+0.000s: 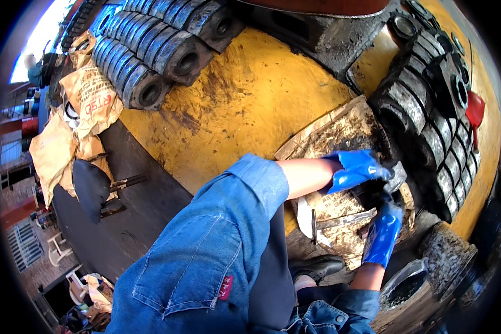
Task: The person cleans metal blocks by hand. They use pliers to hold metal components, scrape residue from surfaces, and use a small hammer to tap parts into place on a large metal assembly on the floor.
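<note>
Both hands wear blue rubber gloves with blackened fingers, close together over a stained paper sack point(348, 245). My left hand point(362, 170) reaches in from the left, its fingers curled against a small grey lump point(396, 177) whose kind I cannot make out. Just below it, my right hand point(385, 225) comes up from the lower edge with its fingers closed near the same lump. What lies inside its grip is hidden. Beside my hands, a hammer point(345, 219) rests on the sack, its metal head toward the left.
Stacked dark ringed metal parts point(414, 94) stand close on the right, with a red object point(475, 109) by them. More ringed blocks point(150, 55) fill the far left of the yellow surface point(228, 106). Brown paper sacks point(89, 100) lie left. A dirty container point(448, 256) stands lower right.
</note>
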`<action>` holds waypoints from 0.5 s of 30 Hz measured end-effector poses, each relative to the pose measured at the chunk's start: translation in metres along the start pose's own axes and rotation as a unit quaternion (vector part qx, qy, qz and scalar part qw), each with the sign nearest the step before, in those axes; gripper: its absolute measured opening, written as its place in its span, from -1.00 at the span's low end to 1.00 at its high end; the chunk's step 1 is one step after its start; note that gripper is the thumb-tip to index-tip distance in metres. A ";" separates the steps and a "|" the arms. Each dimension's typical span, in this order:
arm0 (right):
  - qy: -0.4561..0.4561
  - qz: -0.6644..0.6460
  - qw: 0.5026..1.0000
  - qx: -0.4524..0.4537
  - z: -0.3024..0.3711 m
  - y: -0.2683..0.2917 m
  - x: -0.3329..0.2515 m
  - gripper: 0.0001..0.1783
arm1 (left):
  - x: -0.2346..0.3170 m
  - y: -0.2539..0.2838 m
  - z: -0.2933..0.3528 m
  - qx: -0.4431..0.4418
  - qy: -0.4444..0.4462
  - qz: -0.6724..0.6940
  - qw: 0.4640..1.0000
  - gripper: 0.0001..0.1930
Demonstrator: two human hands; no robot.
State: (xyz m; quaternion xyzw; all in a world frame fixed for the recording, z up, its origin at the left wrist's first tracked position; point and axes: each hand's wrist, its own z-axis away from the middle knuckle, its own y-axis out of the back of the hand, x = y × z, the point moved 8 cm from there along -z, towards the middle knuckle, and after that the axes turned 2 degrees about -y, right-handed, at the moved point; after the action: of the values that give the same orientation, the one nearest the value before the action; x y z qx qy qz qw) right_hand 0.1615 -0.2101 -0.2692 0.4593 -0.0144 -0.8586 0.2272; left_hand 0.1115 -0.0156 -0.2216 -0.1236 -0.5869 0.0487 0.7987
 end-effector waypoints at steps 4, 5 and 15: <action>0.052 0.038 0.998 0.002 0.030 -0.027 -0.048 -0.40 | 0.012 0.023 0.032 0.064 0.000 -0.047 0.997 -0.47; 0.053 0.076 0.995 -0.030 0.041 -0.054 -0.056 -0.43 | -0.011 0.038 0.049 0.071 -0.008 -0.008 0.997 -0.47; 0.135 0.373 0.854 -0.336 0.093 -0.309 -0.154 -0.66 | -0.076 0.175 0.197 0.402 -0.011 0.343 0.849 -0.70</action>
State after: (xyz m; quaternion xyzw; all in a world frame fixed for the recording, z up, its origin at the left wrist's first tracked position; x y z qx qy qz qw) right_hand 0.0442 0.1119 -0.1676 0.4264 0.1360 -0.5918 0.6704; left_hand -0.0868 0.1635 -0.2810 0.0154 -0.4454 0.5527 0.7043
